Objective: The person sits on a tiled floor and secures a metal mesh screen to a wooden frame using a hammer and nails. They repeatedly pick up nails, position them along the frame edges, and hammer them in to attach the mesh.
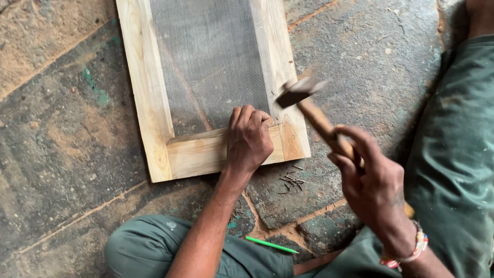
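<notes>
Wooden frame [154, 103] with mesh [211, 56] on stone floor [67, 149]; left hand [248, 140] fingers curled together, pressing frame; right hand [373, 185] clamped on hammer [314, 110].

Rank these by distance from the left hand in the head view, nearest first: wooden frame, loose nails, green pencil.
1. Wooden frame: under the left hand, touching.
2. Loose nails: on the stone floor, just right of the wrist.
3. Green pencil: lower, near the knee.

Pale raw-wood frame [206, 152] – fine grey metal mesh [208, 56]; wooden-handled hammer [314, 116], dark metal head; rough matt stone floor [67, 149].
</notes>
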